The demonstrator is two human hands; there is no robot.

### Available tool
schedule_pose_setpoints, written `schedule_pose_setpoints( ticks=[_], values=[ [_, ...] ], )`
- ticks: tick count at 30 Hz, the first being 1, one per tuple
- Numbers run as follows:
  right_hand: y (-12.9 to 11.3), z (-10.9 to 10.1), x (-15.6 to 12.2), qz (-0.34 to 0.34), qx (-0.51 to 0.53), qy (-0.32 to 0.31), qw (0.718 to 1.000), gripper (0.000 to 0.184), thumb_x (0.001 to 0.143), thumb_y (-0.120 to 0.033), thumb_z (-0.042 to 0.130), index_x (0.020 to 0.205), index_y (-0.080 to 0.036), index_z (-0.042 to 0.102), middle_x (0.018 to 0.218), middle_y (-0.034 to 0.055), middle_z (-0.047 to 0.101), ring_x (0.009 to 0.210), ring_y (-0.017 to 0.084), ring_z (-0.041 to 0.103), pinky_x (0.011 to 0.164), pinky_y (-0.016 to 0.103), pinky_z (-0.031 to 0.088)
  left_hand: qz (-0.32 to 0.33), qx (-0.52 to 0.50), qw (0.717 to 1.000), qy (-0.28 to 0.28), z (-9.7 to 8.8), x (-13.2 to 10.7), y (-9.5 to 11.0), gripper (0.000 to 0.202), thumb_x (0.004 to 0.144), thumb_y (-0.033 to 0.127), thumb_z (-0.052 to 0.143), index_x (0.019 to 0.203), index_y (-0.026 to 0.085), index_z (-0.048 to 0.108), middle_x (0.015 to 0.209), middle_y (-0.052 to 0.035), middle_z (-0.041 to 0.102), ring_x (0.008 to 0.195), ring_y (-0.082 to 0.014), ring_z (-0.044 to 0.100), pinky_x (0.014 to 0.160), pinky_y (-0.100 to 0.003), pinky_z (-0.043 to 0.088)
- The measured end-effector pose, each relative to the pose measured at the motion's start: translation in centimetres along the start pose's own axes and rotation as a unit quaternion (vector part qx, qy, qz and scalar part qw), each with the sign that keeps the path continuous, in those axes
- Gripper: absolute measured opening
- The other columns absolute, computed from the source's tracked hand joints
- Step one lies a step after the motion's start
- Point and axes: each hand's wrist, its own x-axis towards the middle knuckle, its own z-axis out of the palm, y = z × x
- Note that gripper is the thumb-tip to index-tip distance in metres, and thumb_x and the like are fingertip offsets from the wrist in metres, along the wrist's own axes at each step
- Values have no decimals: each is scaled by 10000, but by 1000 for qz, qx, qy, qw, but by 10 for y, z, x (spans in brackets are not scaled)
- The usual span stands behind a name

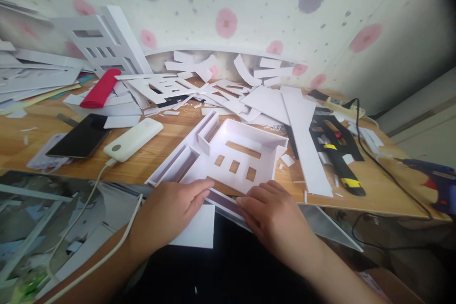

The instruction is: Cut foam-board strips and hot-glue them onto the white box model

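Note:
A shallow white foam-board model (239, 156) lies at the table's front edge, with raised walls, one long slot and several small square openings cut in its base. Along its left side run narrow trough-like compartments. My left hand (171, 211) grips the near left part of its front wall, fingers pressed together over the edge. At the near right corner, my right hand (272, 211) curls its fingers over the same front wall. The thumbs and undersides of both hands are partly hidden. A loose white sheet (197, 230) sits below the left hand, in front of the table.
A white power bank (133, 140) with a cable, a phone (80, 135) and a red roll (101, 89) lie left. White board scraps cover the back. Right are a long strip (306, 145), a black-and-yellow cutter (342, 168) and a blue glue gun (434, 178) with a cord.

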Motion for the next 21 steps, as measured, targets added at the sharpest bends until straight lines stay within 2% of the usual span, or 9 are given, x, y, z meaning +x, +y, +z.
schedule_pose_setpoints(
  ticks=[5, 9, 15, 21],
  values=[
    [1, 1, 0, 0, 15, 3, 1000, 174, 961, -147, 537, 867, -178, 680, 751, 19, 596, 700, 181, 491, 681, 323, 309, 26, 36, 999, 4, -2, -3, 2, 325, 985, 324, 432, 1147, 275, 709, 689, -17, 740, 639, -173, 703, 612, -236, 508],
    [2, 2, 0, 4, 19, 6, 1000, 167, 958, -148, 547, 871, -182, 685, 748, 14, 599, 692, 178, 489, 677, 318, 304, 49, 63, 997, 4, -11, -1, 8, 290, 984, 294, 440, 1108, 286, 703, 744, -14, 706, 680, -155, 679, 613, -219, 479],
    [2, 3, 0, 9, 10, 10, 1000, 173, 960, -142, 547, 859, -180, 681, 747, 20, 603, 692, 174, 488, 683, 307, 290, 116, 94, 985, -81, -23, 20, 21, 236, 961, 257, 483, 971, 256, 719, 871, -19, 677, 648, -131, 632, 580, -233, 417],
    [0, 3, 0, 13, 13, 11, 1000, 194, 964, -140, 539, 827, -176, 671, 732, 25, 593, 681, 168, 480, 686, 304, 287, 112, 106, 976, -155, -20, 37, 27, 237, 939, 246, 500, 882, 251, 730, 769, -16, 700, 701, -182, 665, 589, -261, 400]
  ],
)
